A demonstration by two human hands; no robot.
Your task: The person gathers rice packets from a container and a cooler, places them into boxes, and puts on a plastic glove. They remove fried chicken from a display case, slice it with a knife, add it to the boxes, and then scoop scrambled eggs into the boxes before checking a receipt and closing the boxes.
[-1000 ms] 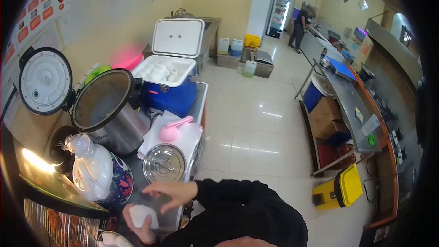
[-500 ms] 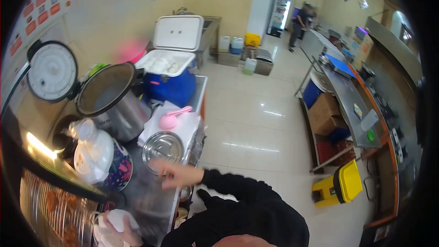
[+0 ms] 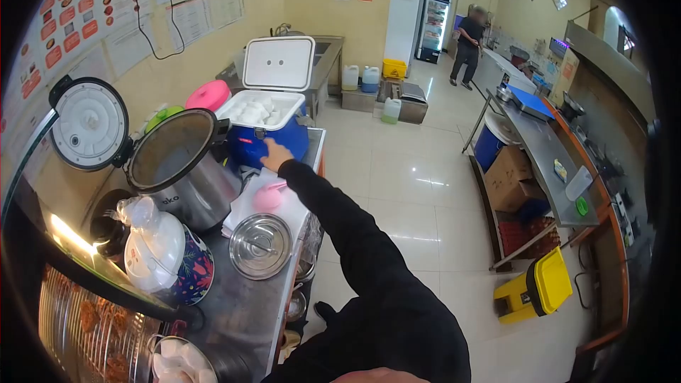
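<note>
My right hand is stretched forward beside the front of the blue cooler, fingers extended, with nothing visible in it. Piled inside the open cooler are white wrapped bundles. Below the hand a pink scoop rests on white paper sheets. A round metal lid lies on the steel counter just nearer to me. At the bottom left, a round metal container holds several similar white bundles. My left hand is out of view.
A large open cooker and a flowered container with a plastic-wrapped white lid stand on the counter. Glass display with fried food borders the left. A yellow bin stands on the right. A person stands far back.
My right hand has moved from above the metal lid forward to the cooler. My left hand, earlier holding a white bundle at the round container, has left the view.
</note>
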